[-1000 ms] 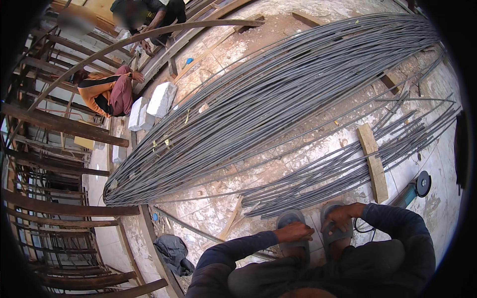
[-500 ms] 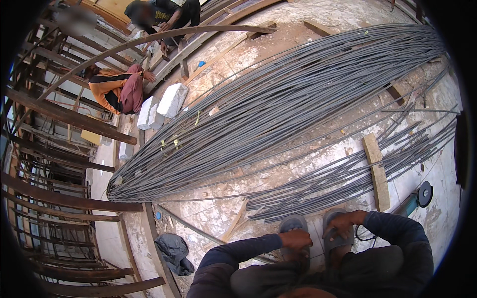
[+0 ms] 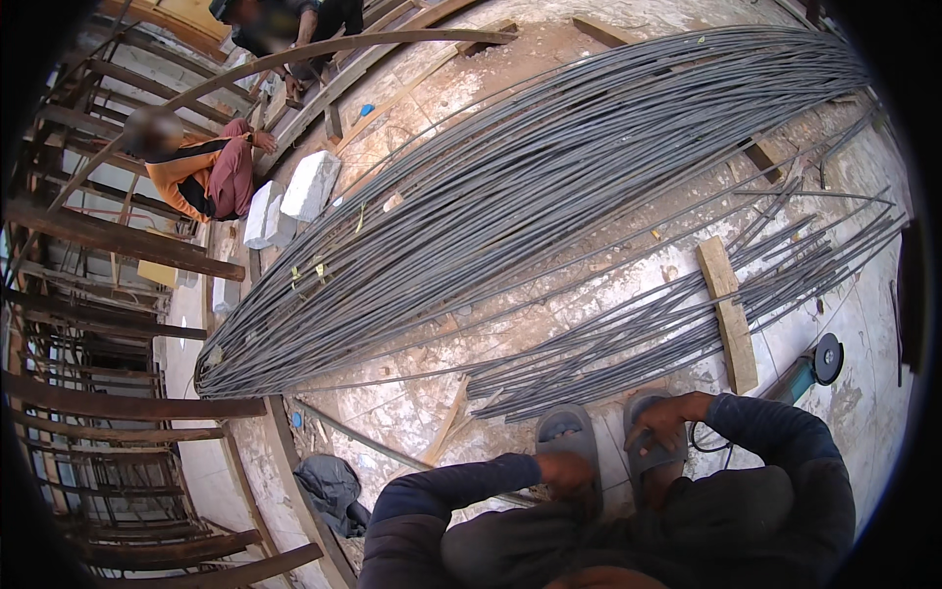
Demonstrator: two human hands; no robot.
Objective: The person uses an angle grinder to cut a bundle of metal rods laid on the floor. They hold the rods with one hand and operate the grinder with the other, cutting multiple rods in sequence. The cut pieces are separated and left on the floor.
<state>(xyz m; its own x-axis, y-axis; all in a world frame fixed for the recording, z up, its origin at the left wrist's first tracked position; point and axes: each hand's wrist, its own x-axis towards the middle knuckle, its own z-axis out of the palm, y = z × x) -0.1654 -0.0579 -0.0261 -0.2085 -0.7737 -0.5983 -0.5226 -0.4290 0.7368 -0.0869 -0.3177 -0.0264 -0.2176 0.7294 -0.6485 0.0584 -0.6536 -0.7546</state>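
Two grey slippers (image 3: 569,437) on the floor, side by side — the left hand (image 3: 562,472) curled on the left one, the right hand (image 3: 659,424) gripping the right slipper's (image 3: 643,447) strap, both forearms bent inward.

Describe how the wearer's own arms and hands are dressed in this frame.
Both forearms wear long dark navy sleeves, creased and loose, reaching the wrists. The left hand and right hand are bare: no gloves. No watch, rings or markings are discernible at this size.
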